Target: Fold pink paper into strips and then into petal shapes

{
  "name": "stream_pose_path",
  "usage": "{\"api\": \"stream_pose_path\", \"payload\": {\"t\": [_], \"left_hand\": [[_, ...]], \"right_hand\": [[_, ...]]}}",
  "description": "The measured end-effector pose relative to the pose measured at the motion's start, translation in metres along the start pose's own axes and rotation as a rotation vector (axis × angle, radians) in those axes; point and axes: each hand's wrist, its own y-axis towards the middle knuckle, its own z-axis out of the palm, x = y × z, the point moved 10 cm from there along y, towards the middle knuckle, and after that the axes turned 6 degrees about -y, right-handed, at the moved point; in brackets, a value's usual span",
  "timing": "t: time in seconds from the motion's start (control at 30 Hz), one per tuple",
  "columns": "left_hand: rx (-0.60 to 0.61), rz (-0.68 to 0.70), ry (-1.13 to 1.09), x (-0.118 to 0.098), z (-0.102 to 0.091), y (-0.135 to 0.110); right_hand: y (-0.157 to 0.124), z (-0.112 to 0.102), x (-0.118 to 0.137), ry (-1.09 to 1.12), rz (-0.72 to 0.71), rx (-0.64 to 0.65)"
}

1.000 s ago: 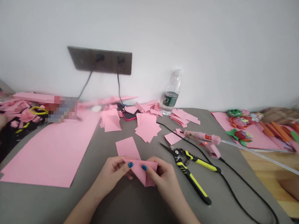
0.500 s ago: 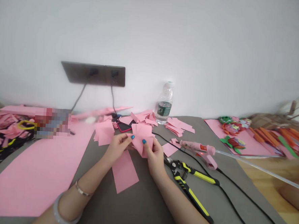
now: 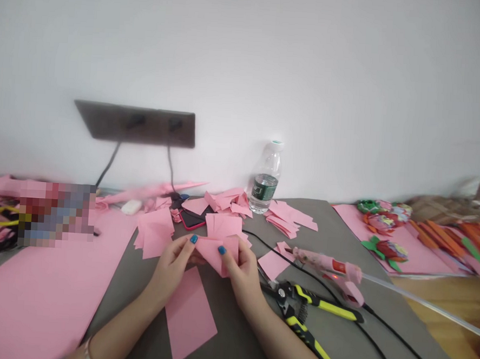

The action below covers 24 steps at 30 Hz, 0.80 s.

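Observation:
Both my left hand (image 3: pixel 172 268) and my right hand (image 3: pixel 239 274) pinch a folded piece of pink paper (image 3: pixel 215 255) between them, with blue-painted nails on top of the fold. The fold forms a rough triangle, and its lower corner is partly hidden by my fingers. Just below my hands, a flat rectangle of pink paper (image 3: pixel 190 314) lies on the grey table mat (image 3: pixel 231 330). A stack of cut pink squares (image 3: pixel 223 225) sits just beyond the fold.
Yellow-and-black snips (image 3: pixel 321 309) and a pink glue gun (image 3: pixel 332 270) with a black cord lie to the right. Further back are a phone (image 3: pixel 191 219), a water bottle (image 3: pixel 265 185), and loose pink paper (image 3: pixel 153 232). A large pink sheet (image 3: pixel 41 303) lies left.
My hands have folded the paper into a tighter triangle and moved slightly lower in view. The whole scene has shifted downward and left as my head moved. The flat rectangle stays below my hands.

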Motion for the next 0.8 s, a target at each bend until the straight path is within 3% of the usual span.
{"api": "stream_pose_path", "payload": {"t": [0.3, 0.5, 0.8], "left_hand": [[0.038, 0.056, -0.018, -0.011, 0.003, -0.007], [-0.031, 0.041, -0.098, -0.012, -0.003, -0.007], [-0.084, 0.023, -0.093, -0.005, -0.009, -0.01]], "right_hand": [[-0.008, -0.001, 0.008, 0.007, -0.029, 0.017], [-0.012, -0.01, 0.014, 0.002, -0.062, -0.056], [-0.016, -0.015, 0.007, -0.013, 0.006, -0.09]]}}
